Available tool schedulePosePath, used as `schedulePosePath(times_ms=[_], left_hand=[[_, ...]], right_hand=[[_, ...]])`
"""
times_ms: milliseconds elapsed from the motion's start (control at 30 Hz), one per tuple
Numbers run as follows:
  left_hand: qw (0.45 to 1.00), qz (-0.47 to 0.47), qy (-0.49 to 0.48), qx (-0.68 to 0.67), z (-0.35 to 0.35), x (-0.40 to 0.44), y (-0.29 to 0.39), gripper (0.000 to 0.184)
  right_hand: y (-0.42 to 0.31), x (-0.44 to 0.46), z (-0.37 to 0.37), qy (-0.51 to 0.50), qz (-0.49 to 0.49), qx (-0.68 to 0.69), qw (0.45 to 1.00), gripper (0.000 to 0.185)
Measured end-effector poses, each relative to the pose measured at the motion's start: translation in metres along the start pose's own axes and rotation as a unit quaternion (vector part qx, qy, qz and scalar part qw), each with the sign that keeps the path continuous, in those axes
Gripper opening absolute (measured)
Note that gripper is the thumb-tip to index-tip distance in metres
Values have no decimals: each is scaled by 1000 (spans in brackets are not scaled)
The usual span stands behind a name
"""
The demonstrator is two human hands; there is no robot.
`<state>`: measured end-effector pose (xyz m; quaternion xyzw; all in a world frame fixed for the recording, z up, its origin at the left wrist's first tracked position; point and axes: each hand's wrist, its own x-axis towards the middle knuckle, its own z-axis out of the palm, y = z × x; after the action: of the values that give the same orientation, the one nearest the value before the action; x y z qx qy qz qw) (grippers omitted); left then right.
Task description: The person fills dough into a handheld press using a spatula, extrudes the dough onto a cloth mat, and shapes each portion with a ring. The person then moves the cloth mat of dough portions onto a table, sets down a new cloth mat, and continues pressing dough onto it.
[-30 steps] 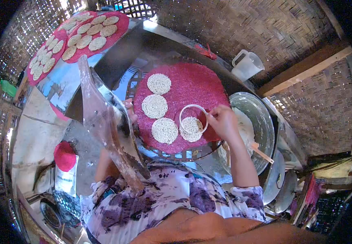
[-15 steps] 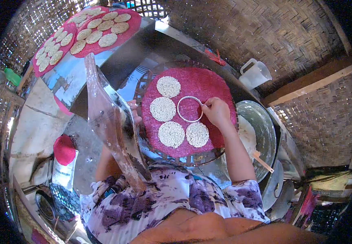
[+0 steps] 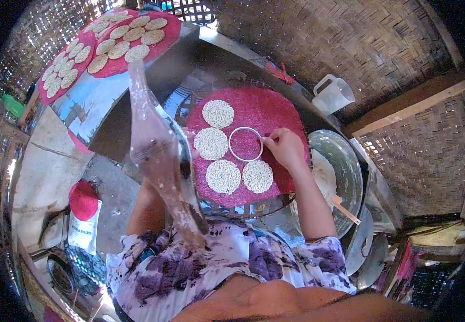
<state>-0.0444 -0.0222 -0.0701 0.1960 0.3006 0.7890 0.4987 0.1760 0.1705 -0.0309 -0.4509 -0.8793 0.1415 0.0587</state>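
A thin white ring (image 3: 245,159) lies on or just over the pink cloth (image 3: 264,107), right of the middle-left noodle disc (image 3: 211,144). My right hand (image 3: 286,148) pinches the ring's right edge. Other pale discs are at the top left (image 3: 218,114), bottom left (image 3: 223,177) and just below the ring (image 3: 258,176). My left hand (image 3: 194,152) is at the cloth's left edge, mostly hidden behind a long wooden tool (image 3: 157,150) with a metal side; its fingers cannot be made out. Beneath the cloth a dark round woven rack shows.
At the right stands a large metal basin (image 3: 353,172) with white batter and a wooden-handled tool (image 3: 345,209). A clear plastic jug (image 3: 333,96) is behind it. Pink cloths (image 3: 160,47) with several discs lie at the upper left. A red round item (image 3: 83,200) is at the lower left.
The ring and my right hand have moved up from the lower right disc to a bare spot above it. The wooden tool has swung to the right, covering more of my left hand.
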Motion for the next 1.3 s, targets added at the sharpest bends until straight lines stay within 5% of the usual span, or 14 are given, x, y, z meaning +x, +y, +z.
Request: schedulePosePath(times_ms=[100,200,267,300,333,467,533,600,700,833,1033,1300], left_hand=[[995,31,-16,90,20,6,-4,56],[884,89,2,459,39,27,1,61],[759,192,-19,621,55,38,-3,65],[758,206,-52,616,62,44,-3,67],[757,220,-87,610,70,50,-3,68],[928,69,-268,248,88,77,8,73],[932,-24,-353,-73,85,116,16,63],[916,-117,-294,-247,103,127,33,62],[903,-129,-305,-272,99,147,6,70],[939,-102,-186,-269,102,151,-18,64],[946,-78,-163,-269,89,155,-40,57],[960,-58,-130,-239,77,148,-29,57]], right_hand=[[-15,-15,-23,38,-7,16,999,35],[-34,-47,-7,-46,-202,443,872,54],[-44,-67,-11,-258,-74,505,821,69],[-41,-68,-7,-325,-36,552,767,76],[-39,-69,-10,-306,-21,577,757,76],[-17,-75,-28,-282,48,637,716,76],[6,-71,-29,-350,-3,628,695,81],[9,-73,-34,-364,53,611,701,77],[15,-67,-42,-375,111,617,683,66],[29,-52,-52,-360,149,563,729,63],[24,-47,-68,-326,163,433,824,62],[20,-42,-48,-309,157,409,844,64]])
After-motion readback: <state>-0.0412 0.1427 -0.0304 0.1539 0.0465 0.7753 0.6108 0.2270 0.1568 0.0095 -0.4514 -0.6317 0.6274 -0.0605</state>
